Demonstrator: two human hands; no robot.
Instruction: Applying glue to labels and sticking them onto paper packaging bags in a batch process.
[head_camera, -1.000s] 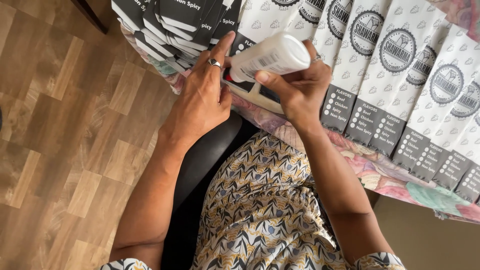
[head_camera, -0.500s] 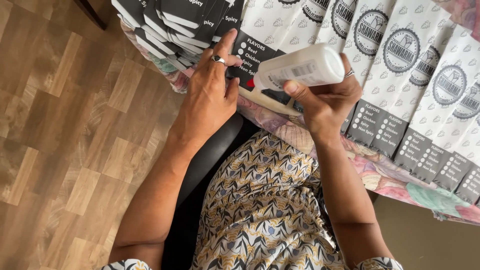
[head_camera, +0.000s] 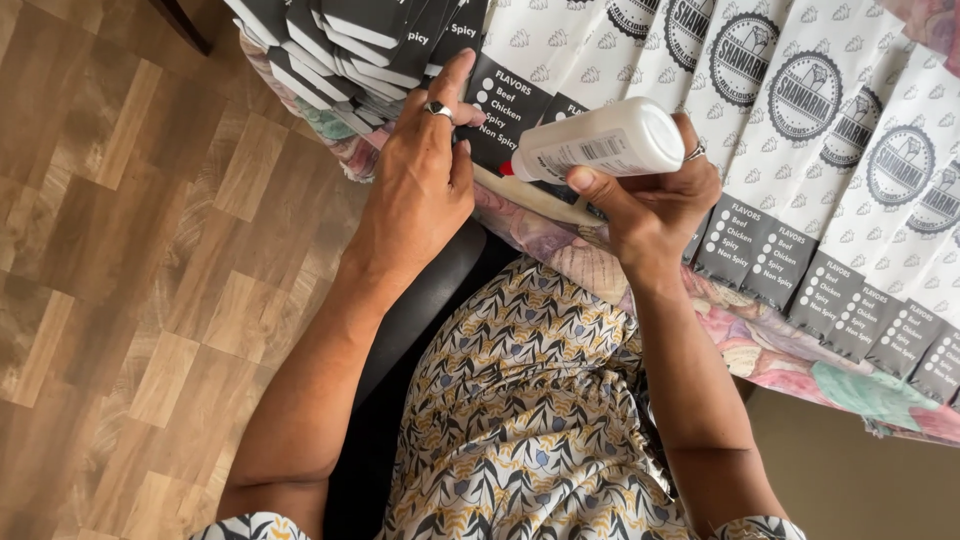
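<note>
My right hand (head_camera: 655, 205) wraps closed around the white glue bottle (head_camera: 600, 145), tipped nozzle-down toward the paper sleeve (head_camera: 505, 105) that my flattened, open left hand (head_camera: 425, 185) pins steady.

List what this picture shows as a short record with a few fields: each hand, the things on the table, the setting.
left hand: left hand, ring on one finger, pressing flat on a dark grey and white printed paper sleeve
right hand: right hand gripping a white plastic squeeze bottle tipped sideways, its red tip pointing at that sleeve
table: floral patterned tablecloth under overlapping rows of white and grey paper sleeves; stack of dark sleeves at the far left
setting: wood-plank floor; person seated, patterned dress
</note>
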